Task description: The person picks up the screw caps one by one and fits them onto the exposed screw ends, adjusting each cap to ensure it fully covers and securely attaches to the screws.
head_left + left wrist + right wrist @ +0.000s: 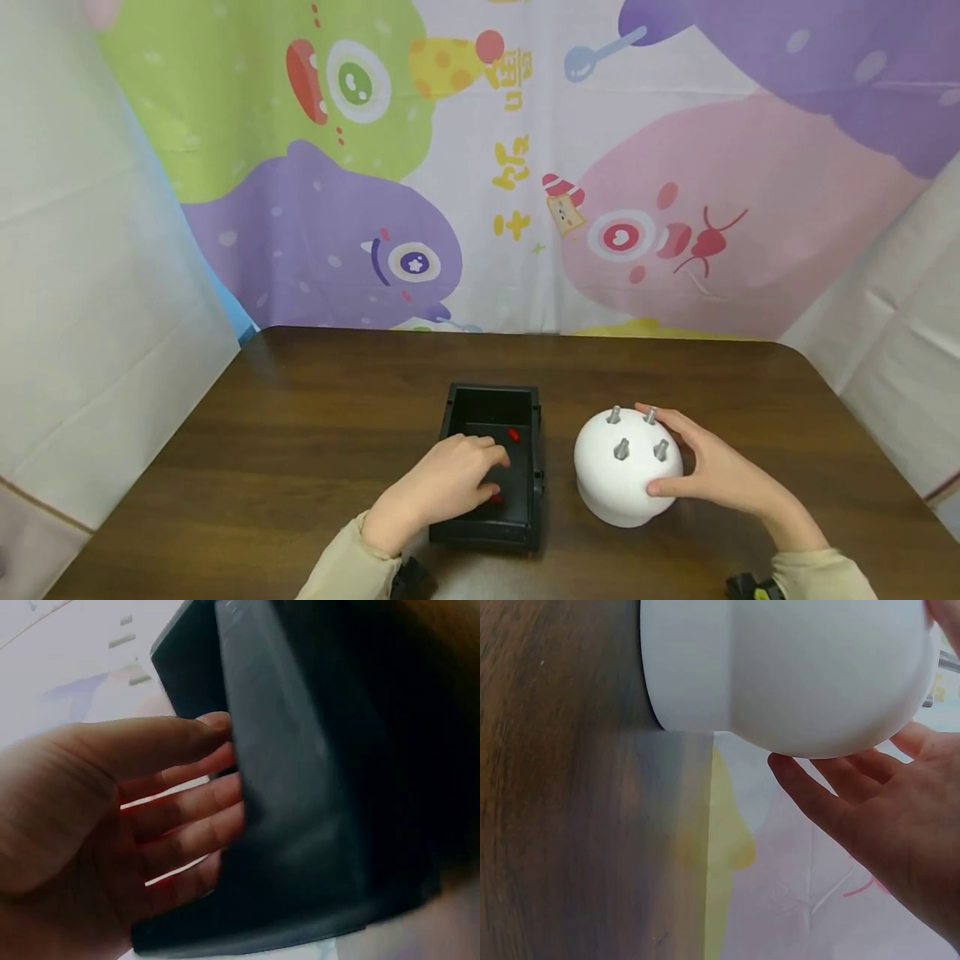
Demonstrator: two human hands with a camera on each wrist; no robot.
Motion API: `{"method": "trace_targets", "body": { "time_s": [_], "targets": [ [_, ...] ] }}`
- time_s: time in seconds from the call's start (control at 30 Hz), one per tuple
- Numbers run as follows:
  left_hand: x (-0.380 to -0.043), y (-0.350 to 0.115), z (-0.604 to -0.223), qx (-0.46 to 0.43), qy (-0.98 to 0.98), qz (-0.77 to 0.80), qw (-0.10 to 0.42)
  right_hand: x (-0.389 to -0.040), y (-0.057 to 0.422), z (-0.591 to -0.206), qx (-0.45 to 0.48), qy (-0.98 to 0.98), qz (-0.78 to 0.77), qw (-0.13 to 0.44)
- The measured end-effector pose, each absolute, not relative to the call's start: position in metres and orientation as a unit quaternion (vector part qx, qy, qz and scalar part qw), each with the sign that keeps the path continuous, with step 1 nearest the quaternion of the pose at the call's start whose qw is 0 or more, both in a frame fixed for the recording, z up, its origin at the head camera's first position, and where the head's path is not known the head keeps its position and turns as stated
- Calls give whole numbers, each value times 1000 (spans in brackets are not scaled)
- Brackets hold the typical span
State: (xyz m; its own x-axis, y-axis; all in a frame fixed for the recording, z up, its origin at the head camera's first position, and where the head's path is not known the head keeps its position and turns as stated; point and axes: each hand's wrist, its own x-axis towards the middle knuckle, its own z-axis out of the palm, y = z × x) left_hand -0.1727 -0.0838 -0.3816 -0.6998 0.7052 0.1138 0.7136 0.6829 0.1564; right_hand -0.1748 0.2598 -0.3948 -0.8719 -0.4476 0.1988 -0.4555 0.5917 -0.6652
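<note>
A white rounded body stands on the table, with several grey metal bolts sticking up from its top. My right hand holds it from the right, thumb at the near side and fingers round the far side. In the right wrist view, fingertips touch the smooth white dome. My left hand reaches over the left wall into a black bin, thumb and fingers apart and bent. A small red piece lies beside its thumb; another red piece lies farther back in the bin.
The brown wooden table carries both the bin and the white body, with a gap between them. Behind its far edge hangs a cartoon-printed curtain. White sheets hang at both sides.
</note>
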Motion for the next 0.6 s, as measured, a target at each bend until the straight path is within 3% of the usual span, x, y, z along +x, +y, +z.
{"method": "trace_targets", "body": {
  "time_s": [0.6],
  "targets": [
    [-176, -61, -400, -381, -924, -31, 18, -173, 259, -394, 245, -894, 375, 5]
  ]
}}
